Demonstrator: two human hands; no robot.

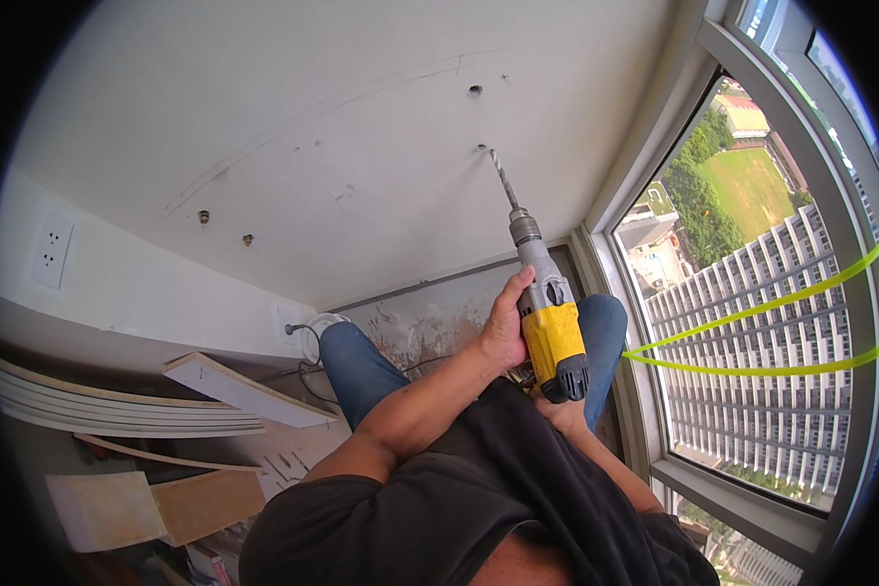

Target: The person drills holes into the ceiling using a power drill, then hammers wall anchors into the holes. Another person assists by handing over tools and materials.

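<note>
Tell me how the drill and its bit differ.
The drill is thick, in yellow, grey and black; the bit is slim and metallic. The drill has a bulky housing, the bit a spiral-grooved shaft. The left hand holds the drill, while neither hand touches the bit. Both point toward the pale wall.

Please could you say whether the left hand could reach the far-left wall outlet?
Probably not: the left hand holds the drill, and the outlet sits well off to the left.
</note>
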